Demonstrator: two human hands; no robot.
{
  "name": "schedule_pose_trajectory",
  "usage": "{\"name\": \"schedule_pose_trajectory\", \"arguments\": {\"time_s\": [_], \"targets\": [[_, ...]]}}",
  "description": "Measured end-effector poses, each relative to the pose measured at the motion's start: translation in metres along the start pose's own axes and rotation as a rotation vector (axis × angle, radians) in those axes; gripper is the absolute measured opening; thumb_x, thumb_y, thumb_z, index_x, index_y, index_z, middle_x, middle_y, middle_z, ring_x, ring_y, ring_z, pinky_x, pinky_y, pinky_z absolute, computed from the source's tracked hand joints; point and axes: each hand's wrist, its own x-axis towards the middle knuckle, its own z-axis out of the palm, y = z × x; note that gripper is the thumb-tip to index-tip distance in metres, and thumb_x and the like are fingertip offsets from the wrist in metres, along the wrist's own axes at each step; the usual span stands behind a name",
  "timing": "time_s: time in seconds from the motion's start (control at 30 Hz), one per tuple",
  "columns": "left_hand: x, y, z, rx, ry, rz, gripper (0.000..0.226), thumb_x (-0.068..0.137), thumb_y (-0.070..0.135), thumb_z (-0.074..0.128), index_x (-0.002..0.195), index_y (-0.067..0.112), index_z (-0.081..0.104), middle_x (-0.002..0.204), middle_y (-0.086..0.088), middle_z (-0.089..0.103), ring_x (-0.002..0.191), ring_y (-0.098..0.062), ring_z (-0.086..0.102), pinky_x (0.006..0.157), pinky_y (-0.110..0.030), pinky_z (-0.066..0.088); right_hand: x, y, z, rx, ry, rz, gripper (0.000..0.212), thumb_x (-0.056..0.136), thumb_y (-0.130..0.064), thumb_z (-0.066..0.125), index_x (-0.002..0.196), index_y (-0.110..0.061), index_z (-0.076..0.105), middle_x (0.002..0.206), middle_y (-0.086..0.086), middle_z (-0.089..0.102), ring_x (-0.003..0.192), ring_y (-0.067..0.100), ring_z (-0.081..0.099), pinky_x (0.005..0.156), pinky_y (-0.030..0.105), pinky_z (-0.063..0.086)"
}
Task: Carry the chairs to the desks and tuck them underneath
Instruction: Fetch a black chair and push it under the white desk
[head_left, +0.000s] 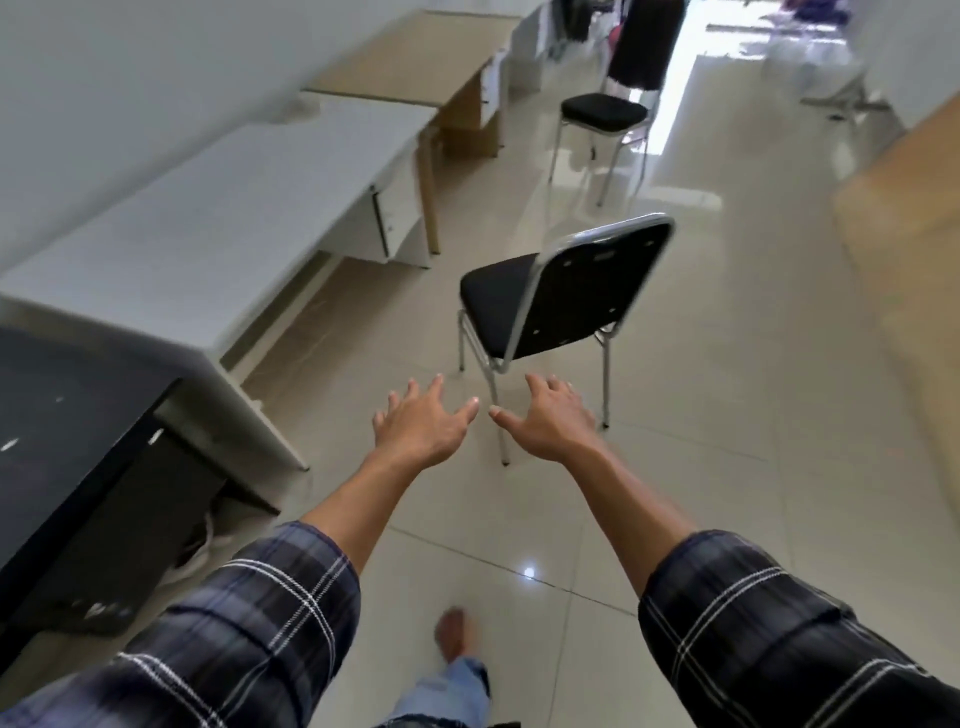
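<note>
A black padded chair (566, 291) with a chrome frame stands on the tiled floor in the middle of the room, its back turned to me. My left hand (423, 421) and my right hand (550, 421) are stretched out side by side just short of the chair, palms down, fingers spread, holding nothing. A second black chair (602, 111) stands farther off near the bright doorway. Along the left wall runs a row of desks: a black desk (67, 415) nearest, then a white desk (234, 208), then a wooden desk (410, 57).
A wooden surface (904, 208) lies at the right edge. Glossy floor tiles (727, 415) stretch between the desks and that surface. My bare foot (454, 631) and jeans leg show at the bottom. Cables lie under the black desk.
</note>
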Motion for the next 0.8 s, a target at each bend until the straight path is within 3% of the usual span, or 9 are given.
{"name": "schedule_pose_trajectory", "arguments": {"time_s": [0.5, 0.8], "targets": [[0.211, 0.198, -0.021, 0.043, 0.005, 0.191, 0.081, 0.089, 0.072, 0.035, 0.156, 0.031, 0.014, 0.165, -0.012, 0.010, 0.149, -0.037, 0.012, 0.116, -0.057, 0.018, 0.196, 0.112, -0.130, 0.137, 0.141, 0.185, 0.091, 0.088, -0.072, 0.050, 0.160, -0.025, 0.018, 0.167, 0.009, 0.024, 0.155, 0.030, 0.016, 0.119, 0.061, 0.025], [0.318, 0.264, -0.014, -0.022, 0.039, 0.011, 0.081, 0.091, 0.072, 0.033, 0.157, 0.029, 0.014, 0.165, -0.010, 0.010, 0.147, -0.035, 0.022, 0.113, -0.056, 0.024, 0.345, 0.164, -0.186, 0.168, 0.167, 0.131, 0.087, 0.092, -0.065, 0.049, 0.161, -0.025, 0.014, 0.171, 0.011, 0.007, 0.157, 0.031, 0.002, 0.122, 0.061, 0.016]]}}
